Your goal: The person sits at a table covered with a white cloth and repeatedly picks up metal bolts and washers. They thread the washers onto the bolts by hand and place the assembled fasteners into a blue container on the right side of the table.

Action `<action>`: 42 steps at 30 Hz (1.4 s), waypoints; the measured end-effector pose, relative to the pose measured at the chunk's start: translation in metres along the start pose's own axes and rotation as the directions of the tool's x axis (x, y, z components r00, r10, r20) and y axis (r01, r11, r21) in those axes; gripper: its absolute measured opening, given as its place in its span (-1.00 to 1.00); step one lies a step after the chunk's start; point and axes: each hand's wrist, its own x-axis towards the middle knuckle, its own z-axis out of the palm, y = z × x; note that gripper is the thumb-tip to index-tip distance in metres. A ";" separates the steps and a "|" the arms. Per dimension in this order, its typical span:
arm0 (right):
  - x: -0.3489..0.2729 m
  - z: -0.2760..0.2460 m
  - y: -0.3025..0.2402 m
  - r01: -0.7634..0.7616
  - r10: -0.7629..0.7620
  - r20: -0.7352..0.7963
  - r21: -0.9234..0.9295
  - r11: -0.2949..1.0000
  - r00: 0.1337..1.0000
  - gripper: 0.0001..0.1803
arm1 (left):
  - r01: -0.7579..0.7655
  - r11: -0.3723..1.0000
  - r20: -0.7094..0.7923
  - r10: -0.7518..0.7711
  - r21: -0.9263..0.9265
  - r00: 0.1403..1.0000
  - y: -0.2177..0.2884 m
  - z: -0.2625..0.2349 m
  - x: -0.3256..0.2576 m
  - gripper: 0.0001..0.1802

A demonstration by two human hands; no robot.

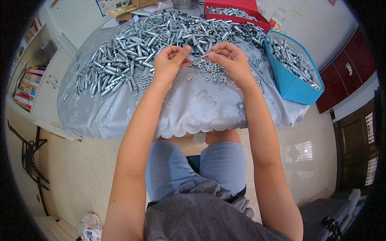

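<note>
Over the near side of the pile, my two hands meet at a slim silvery bolt (200,58). My right hand (233,63) pinches its right part between thumb and fingers. At the other end, the fingers of my left hand (171,64) are closed round a short metal piece, perhaps a sleeve, mostly hidden by the fingertips. Whether the two pieces are joined I cannot tell. Behind the hands spreads a wide heap of metal sleeves and bolts (132,46). Just below the hands lie many loose nuts (213,73) and one small brass-coloured piece (190,78).
A silver patterned cloth (193,108) covers the table. To the right stands a blue bin (299,90) full of bolts. Behind it are a red box (241,22) with metal parts and a clear bottle (277,18). Papers and a metal bucket (185,4) sit at the back.
</note>
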 end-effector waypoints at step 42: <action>-0.005 0.008 0.008 -0.044 0.062 0.154 -0.118 0.992 0.986 -0.65 | -0.167 0.986 0.256 0.157 0.018 0.954 0.000 0.003 -0.002 -0.77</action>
